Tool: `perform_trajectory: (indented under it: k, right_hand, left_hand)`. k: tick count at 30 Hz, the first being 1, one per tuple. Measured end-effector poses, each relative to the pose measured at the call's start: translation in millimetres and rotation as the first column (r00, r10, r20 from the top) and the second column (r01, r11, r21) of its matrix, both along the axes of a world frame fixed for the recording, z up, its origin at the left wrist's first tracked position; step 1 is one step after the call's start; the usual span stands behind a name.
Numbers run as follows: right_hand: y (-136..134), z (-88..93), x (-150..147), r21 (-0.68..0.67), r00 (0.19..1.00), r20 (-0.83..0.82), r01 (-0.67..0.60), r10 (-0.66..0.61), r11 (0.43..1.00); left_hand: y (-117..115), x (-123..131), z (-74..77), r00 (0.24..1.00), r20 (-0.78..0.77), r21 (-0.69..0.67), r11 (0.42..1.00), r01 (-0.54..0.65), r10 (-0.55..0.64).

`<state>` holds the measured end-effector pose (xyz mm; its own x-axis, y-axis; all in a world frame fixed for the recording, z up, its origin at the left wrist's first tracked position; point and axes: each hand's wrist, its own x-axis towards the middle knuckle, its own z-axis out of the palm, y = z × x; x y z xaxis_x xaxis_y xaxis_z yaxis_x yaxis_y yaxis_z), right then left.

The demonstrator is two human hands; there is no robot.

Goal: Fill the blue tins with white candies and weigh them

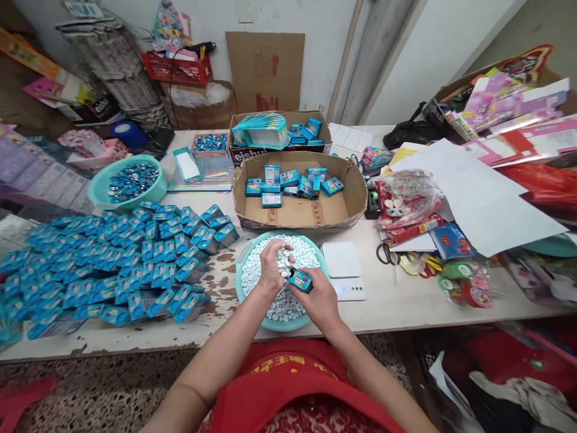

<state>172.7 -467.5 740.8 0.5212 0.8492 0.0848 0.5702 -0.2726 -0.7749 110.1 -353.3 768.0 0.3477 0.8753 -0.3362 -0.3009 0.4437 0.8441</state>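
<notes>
A pale turquoise basin full of small white pellets stands at the table's front edge. Above it, my left hand is cupped round a handful of the pellets. My right hand grips a small blue box, tilted with its dark round opening against the pellets in my left hand. Behind the basin, an open cardboard box holds several similar blue boxes. A white digital scale sits just right of the basin.
Many blue boxes cover the table's left side. Behind them stands a turquoise bowl of shiny blue-silver pieces. Another cardboard box is at the back. Scissors, packets and paper sheets lie to the right.
</notes>
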Motion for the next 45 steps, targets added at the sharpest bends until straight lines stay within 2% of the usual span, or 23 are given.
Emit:
perform_trajectory:
  k: [5,13,17,21,24,27,33,39,45]
  right_hand:
    - [12.5,1.7,0.2,-0.024,0.998,0.055,-0.043,0.044,0.999]
    - [17.4,5.0,3.7,-0.006,0.997,0.052,-0.059,0.059,0.998]
    - [19.6,10.0,6.2,0.031,0.997,0.038,-0.065,0.064,0.997]
    - [19.5,9.8,9.4,0.095,0.992,0.029,-0.123,0.120,0.988]
    - [21.6,7.8,11.7,0.119,0.988,0.036,-0.150,0.147,0.981]
    - [23.5,8.6,11.5,0.121,0.990,0.032,-0.144,0.141,0.982]
    - [24.7,14.6,8.7,0.143,0.990,-0.017,-0.134,0.138,0.981]
    - [24.2,17.9,8.4,0.182,0.986,-0.081,-0.131,0.147,0.975]
    - [26.1,24.6,2.4,0.198,0.984,-0.160,-0.045,0.078,0.979]
  left_hand:
    - [1.1,-0.3,0.8,0.995,0.028,0.044,0.995,-0.092,0.091]
    - [4.8,2.6,-4.5,0.999,0.030,0.040,0.998,-0.042,0.041]
    - [6.6,4.1,1.1,0.997,0.022,0.025,0.997,-0.078,0.077]
    - [5.4,4.4,6.7,0.999,-0.018,0.048,0.998,-0.029,0.030]
    - [4.9,4.3,6.6,0.997,-0.054,0.068,0.996,-0.056,0.059]
    - [3.6,2.9,9.0,0.992,-0.073,0.068,0.993,-0.095,0.100]
    - [2.4,0.1,20.2,0.997,0.000,0.132,0.988,-0.077,0.078]
    - [3.6,-0.4,26.3,0.996,-0.011,0.091,0.992,-0.084,0.085]
    - [3.2,0.5,32.8,0.999,-0.029,0.164,0.986,-0.010,0.015]
